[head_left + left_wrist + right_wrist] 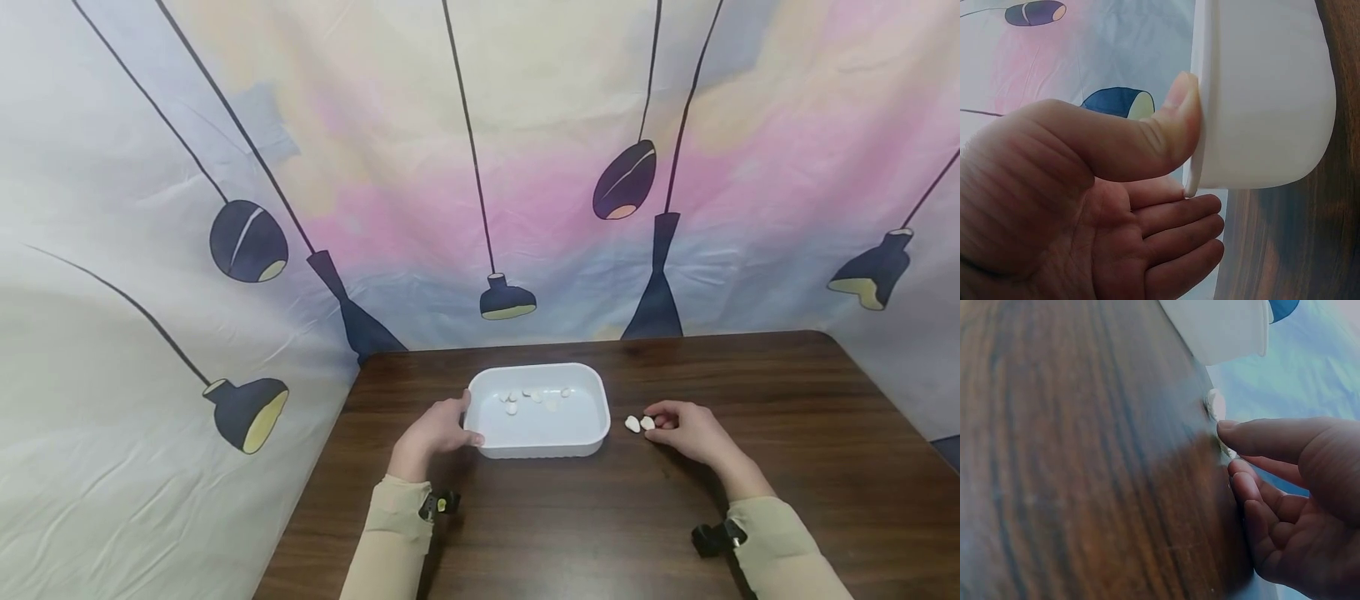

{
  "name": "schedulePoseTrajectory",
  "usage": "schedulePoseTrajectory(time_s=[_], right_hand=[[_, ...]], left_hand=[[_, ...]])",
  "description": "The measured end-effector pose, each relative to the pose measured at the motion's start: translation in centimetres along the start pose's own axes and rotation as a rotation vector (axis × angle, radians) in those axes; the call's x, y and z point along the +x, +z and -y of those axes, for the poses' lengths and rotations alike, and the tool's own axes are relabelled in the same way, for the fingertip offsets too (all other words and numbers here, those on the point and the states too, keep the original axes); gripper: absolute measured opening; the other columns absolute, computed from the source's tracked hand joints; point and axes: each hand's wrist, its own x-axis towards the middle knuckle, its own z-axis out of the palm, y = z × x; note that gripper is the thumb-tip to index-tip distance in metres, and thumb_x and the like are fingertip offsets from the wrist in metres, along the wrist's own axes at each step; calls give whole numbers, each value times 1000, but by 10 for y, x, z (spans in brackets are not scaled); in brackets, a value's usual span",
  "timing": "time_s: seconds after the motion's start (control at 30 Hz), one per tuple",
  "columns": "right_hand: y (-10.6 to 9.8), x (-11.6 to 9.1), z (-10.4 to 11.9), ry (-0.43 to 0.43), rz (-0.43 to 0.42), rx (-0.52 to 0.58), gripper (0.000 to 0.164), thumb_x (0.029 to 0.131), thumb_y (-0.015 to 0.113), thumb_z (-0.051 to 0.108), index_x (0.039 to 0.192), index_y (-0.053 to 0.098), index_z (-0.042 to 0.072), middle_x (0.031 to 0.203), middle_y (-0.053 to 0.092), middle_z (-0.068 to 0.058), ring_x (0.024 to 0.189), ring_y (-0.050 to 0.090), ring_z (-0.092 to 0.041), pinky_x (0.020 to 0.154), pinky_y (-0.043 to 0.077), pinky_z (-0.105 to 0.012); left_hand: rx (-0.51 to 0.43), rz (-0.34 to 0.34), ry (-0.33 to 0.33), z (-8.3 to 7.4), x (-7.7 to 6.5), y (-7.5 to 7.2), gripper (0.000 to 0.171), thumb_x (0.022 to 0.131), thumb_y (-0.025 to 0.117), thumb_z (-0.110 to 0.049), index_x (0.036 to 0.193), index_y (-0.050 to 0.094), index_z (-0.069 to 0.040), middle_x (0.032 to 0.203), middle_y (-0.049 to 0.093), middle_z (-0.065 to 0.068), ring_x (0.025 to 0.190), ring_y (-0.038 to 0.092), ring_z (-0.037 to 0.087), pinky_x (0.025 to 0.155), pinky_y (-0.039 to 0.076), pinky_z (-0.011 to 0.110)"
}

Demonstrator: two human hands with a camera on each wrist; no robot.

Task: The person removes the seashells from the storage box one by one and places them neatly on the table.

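Observation:
My left hand (431,433) holds the white plastic tray (540,451) by its left end. In the left wrist view the thumb presses the rim while the fingers stretch along the far side. Several small white shell-like pieces (512,408) lie scattered on the tray floor. To the right of the tray, my right hand (696,433) pinches a small white shell-like piece (648,423) between thumb and fingertips, low over the table. A second piece (632,424) lies just left of it, nearer the tray.
The brown wooden table (555,525) runs back to a fabric backdrop (420,167) printed with hanging lamps. A dark wrist device (438,505) sits on the left sleeve, and another dark wrist device (716,539) on the right.

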Motion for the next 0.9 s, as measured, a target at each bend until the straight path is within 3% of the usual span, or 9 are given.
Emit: schedulePoseTrajectory(time_s=[0.43, 0.9], right_hand=[[-7, -1, -4, -11, 37, 64, 39, 92, 86, 22, 123, 75, 0, 100, 73, -5, 90, 66, -20, 78, 53, -35], [-4, 3, 15, -96, -102, 99, 35, 100, 78, 21, 129, 74, 2, 111, 78, -10, 101, 73, -29, 84, 57, -42]], left_hand=[[-3, -1, -10, 1, 1, -1, 96, 89, 90, -25, 163, 38, 3, 159, 51, 25, 143, 52, 41, 116, 42, 59], [7, -4, 2, -2, -1, -1, 95, 88, 90, -26, 162, 38, 5, 157, 52, 25, 143, 52, 41, 117, 43, 57]])
